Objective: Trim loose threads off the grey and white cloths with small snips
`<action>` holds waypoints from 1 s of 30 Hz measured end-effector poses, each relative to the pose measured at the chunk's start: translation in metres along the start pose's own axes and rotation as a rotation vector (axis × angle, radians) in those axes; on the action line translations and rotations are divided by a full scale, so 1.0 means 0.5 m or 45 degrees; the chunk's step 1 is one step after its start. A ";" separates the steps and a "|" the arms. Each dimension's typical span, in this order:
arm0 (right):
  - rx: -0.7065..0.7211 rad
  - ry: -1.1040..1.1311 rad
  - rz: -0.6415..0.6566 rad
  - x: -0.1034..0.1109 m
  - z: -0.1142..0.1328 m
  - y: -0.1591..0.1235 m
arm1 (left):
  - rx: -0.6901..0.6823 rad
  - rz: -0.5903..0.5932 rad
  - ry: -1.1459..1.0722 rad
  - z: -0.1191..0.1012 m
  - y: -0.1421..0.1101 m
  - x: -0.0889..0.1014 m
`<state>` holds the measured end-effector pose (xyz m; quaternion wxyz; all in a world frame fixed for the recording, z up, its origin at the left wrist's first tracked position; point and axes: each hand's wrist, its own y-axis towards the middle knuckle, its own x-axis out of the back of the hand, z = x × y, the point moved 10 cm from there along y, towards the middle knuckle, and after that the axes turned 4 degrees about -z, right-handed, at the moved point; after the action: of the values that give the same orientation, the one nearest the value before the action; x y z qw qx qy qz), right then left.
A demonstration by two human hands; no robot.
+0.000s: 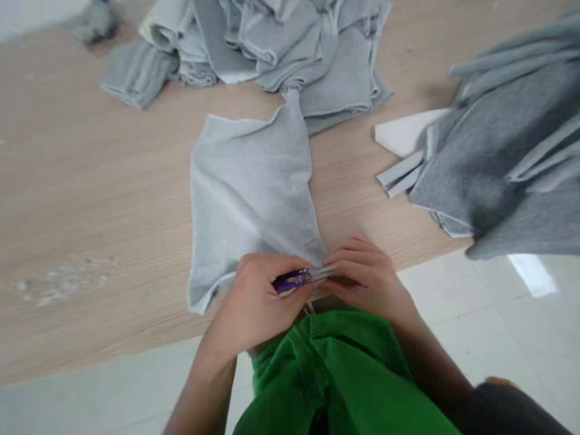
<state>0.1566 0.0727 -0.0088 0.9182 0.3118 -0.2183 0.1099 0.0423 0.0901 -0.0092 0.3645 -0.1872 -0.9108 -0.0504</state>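
Note:
A pair of thread snips [296,279] with purple handles and metal blades lies in my left hand [260,299], which is closed around it. The blades point right, toward my right hand [369,275]. My right hand's fingers are curled and pinched close to the blade tips, at the near right corner of a light grey cloth [254,181]. The fingers partly hide that edge of the cloth. The cloth lies spread on the table [113,199], its far corner bunched against a pile of grey cloths [290,48]. Its near left corner is folded up a little.
Dark grey cloths [480,145] lie heaped at the right, hanging past the table edge, with white strips [408,133] beside them. A folded grey cloth [138,72] lies at the far left. Lint scraps [67,278] are scattered on the left. Green fabric [335,374] is just below my hands.

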 end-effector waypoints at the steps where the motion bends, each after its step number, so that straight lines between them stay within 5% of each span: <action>1: -0.008 -0.002 0.003 -0.001 -0.001 -0.001 | 0.002 0.013 -0.001 0.002 0.001 -0.002; 17: -0.042 -0.011 0.053 -0.010 -0.008 -0.003 | -0.051 0.062 0.111 -0.011 0.005 -0.002; 30: -0.054 0.071 -0.007 -0.005 -0.012 -0.005 | 0.187 -0.234 -0.486 0.060 -0.002 0.010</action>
<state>0.1572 0.0742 -0.0157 0.9306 0.2898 -0.1940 0.1113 0.0192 0.0975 -0.0273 0.1919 -0.0825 -0.9777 0.0195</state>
